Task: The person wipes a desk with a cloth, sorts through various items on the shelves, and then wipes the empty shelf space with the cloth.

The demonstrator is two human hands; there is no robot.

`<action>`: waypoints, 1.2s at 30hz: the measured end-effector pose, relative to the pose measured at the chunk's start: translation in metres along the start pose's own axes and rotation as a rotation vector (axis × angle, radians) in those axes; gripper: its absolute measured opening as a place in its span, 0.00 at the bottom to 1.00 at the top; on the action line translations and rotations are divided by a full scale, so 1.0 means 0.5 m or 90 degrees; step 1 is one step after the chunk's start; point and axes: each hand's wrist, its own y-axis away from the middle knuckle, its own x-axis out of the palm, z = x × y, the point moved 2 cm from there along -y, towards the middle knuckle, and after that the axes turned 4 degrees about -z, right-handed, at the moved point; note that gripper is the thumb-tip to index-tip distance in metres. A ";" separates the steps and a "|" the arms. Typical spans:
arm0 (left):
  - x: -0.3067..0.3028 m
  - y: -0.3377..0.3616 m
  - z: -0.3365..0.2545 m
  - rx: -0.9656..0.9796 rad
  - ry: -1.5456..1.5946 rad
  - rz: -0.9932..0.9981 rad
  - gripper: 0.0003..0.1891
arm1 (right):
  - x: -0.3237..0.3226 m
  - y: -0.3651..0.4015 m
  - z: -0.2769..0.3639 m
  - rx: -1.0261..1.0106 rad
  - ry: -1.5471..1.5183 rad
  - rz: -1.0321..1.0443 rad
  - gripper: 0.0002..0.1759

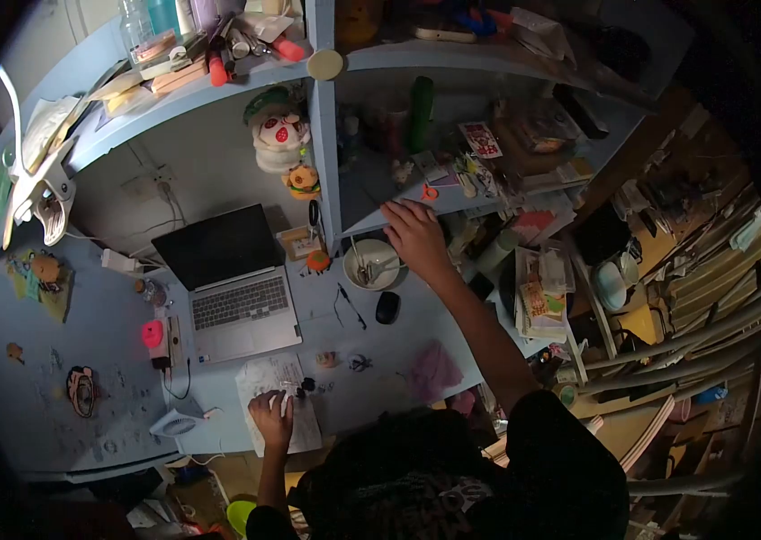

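Right hand [416,236] on lower shelf [358,202] edge, fingers spread flat, holding nothing. Orange scissors [430,192] just beyond fingertips, white bowl [373,264] just beside wrist. Left hand [272,416] on paper sheet [304,430], fingers curled; hold cannot tell.

1 laptop [232,279], 1 bowl [371,265], 1 mouse [387,308] & 1 paper sheet [277,382]

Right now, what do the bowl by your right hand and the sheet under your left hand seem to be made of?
Bowl beside the right hand: smooth and evenly white, so probably glazed ceramic, though plastic is possible in this dim light. Sheet under the left hand: thin, flat and matte white with faint printed marks, so it looks like paper.
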 end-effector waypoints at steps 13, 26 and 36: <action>0.011 -0.167 -0.247 -0.136 0.400 0.029 0.17 | -0.118 0.193 0.161 0.073 -0.384 0.083 0.04; 0.100 0.003 -0.197 -0.049 0.343 0.307 0.09 | -0.012 0.460 0.291 0.176 -0.520 0.512 0.09; 0.134 0.170 -0.036 -0.605 0.477 0.559 0.12 | 0.099 0.595 0.342 0.100 -0.596 0.686 0.15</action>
